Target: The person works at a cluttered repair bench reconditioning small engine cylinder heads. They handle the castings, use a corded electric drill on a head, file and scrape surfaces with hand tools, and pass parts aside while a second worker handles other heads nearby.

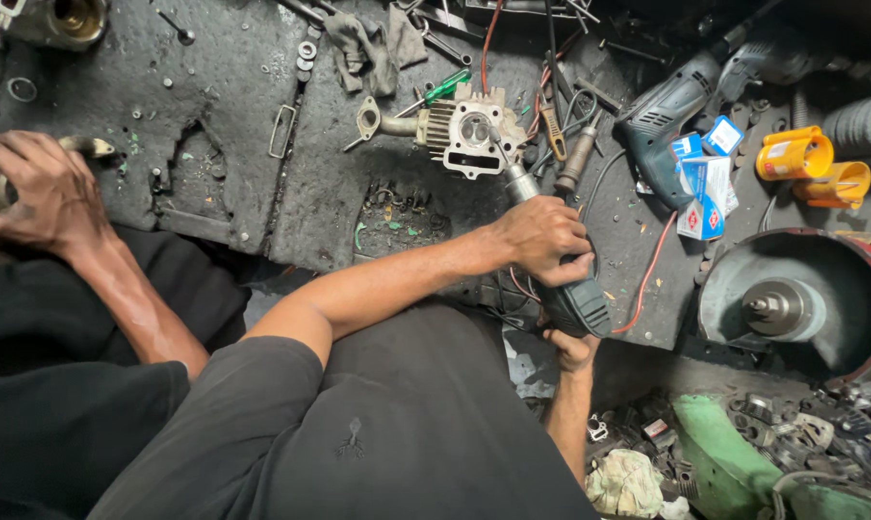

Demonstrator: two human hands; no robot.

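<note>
The left hand (543,243) is closed tight around the body of a hand-held grinder (563,289), fingers wrapped over its dark grip and knuckles turned up. The tool's metal neck runs out beyond the fingers to a slim bit that meets the port of a finned cylinder head (469,133), which lies on the grimy workbench (233,116) a little way past the fingertips. Below that fist, the right hand (572,349) cups the butt end of the same grinder from underneath. Its fingers curl up against the dark casing, though most of them are hidden behind the tool, so how firmly they hold it cannot be told. A red wire (647,279) loops just outside the left knuckles. Farther out on that side lie a blue electric drill (662,120) and small blue-and-white boxes (705,188). Well away on the opposite side, another person's hand (41,193) rests over a metal part at the bench edge.
</note>
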